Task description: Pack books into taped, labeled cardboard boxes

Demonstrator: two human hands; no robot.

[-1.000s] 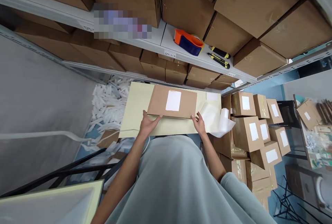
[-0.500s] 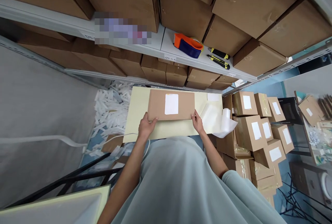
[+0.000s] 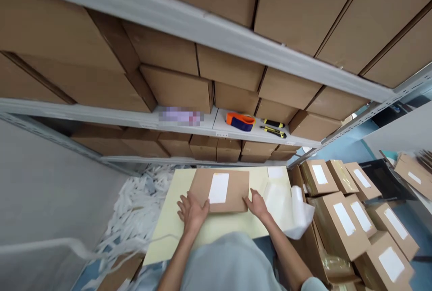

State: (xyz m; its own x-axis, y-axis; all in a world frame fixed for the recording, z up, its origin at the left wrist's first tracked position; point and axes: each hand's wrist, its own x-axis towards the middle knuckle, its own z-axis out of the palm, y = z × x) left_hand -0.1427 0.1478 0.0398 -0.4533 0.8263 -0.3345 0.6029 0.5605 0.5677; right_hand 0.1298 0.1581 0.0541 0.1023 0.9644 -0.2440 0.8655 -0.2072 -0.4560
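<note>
A flat brown cardboard box [image 3: 236, 191] with a blank-looking white label [image 3: 218, 187] lies on the pale yellow table [image 3: 216, 226]. My left hand [image 3: 194, 212] is at its lower left corner, fingers spread beyond the edge and thumb against the front. My right hand [image 3: 257, 203] is at the lower right edge, thumb touching the box and forefinger stretched out beside it. Neither hand is wrapped round the box. To the right of that hand lies a roll of clear plastic wrap [image 3: 297, 205], partly unrolled.
A shelf ahead holds an orange and blue tape dispenser [image 3: 240, 121], yellow and black utility knives [image 3: 274, 130] and many cartons [image 3: 178, 86]. Labelled boxes [image 3: 340, 214] are stacked at right. White paper strips [image 3: 131, 205] cover the floor at left.
My view has tilted up, so the table sits lower in the picture. Both hands gripped the box's lower corners before; now the left fingers have spread and the right grip has loosened.
</note>
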